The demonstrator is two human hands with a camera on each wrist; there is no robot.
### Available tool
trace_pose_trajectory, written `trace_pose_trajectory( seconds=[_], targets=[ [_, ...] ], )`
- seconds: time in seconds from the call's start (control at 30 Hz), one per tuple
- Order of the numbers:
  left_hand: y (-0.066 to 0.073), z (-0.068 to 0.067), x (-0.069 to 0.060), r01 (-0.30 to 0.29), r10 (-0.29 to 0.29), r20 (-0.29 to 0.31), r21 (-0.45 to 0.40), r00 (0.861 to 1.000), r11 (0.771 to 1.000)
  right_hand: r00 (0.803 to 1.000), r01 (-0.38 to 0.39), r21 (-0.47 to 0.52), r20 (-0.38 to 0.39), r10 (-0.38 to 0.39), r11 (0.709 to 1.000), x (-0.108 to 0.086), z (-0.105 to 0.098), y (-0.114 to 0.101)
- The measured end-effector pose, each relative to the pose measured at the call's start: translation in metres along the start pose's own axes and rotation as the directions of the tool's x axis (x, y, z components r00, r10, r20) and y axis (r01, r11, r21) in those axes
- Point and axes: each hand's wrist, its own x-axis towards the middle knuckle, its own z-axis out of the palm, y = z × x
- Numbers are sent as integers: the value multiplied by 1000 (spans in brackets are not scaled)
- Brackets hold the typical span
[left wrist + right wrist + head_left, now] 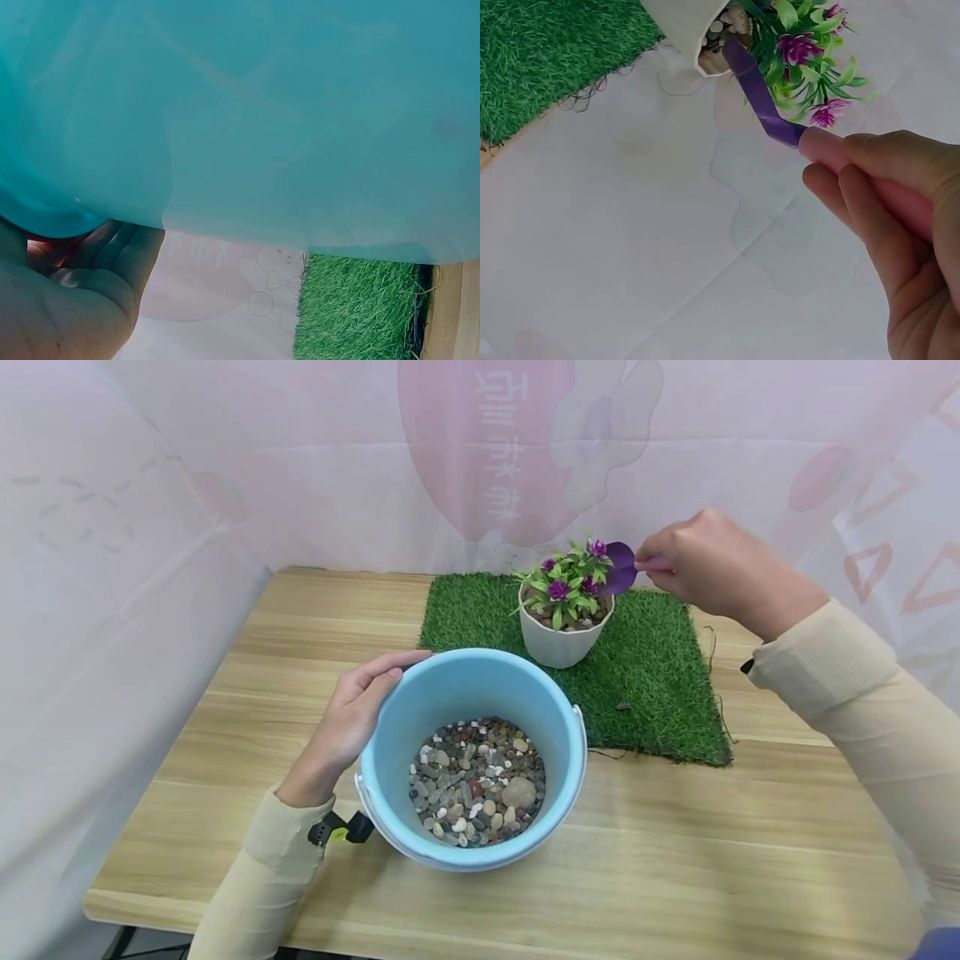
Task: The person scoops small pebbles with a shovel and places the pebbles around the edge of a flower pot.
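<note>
My right hand [708,564] grips the pink handle of a small trowel [761,105] with a purple blade. The blade tip reaches over the rim of a white flowerpot [558,643] and touches the pebbles inside. A plant with purple flowers [558,590] and green leaves grows from the pot. My left hand [348,714] holds a light blue bucket [480,672] at its left rim, fingers along the outside wall under the lip. Mixed pebbles [480,785] cover the bucket's bottom. In the left wrist view the bucket wall hides some of the fingers.
A rectangle of artificial grass [652,668] lies under the pot on the wooden table [750,860]. One dark pebble [622,706] sits on the grass. The bucket's white handle [581,735] hangs down. Behind the table hangs a printed pale cloth [322,485].
</note>
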Motion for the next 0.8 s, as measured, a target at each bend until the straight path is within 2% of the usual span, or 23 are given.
trace_pose_trajectory(
  seconds=[0.17, 0.43, 0.57, 0.8],
  targets=[
    [0, 0, 0, 2, -2, 0, 6, 1000, 1000, 999, 28, 0, -18, -28, 1000, -4, -1, 0],
    [-1, 1, 1, 4, -4, 1, 7, 1000, 1000, 999, 10, -27, -50, -12, 1000, -15, -6, 2],
    [-1, 2, 2, 3, -3, -1, 7, 1000, 1000, 993, 14, -51, -114, -20, 999, -23, -11, 4],
    [-1, 4, 3, 9, -9, -2, 14, 1000, 1000, 971, 65, -80, -227, -82, 995, -41, -15, 9]
  ],
)
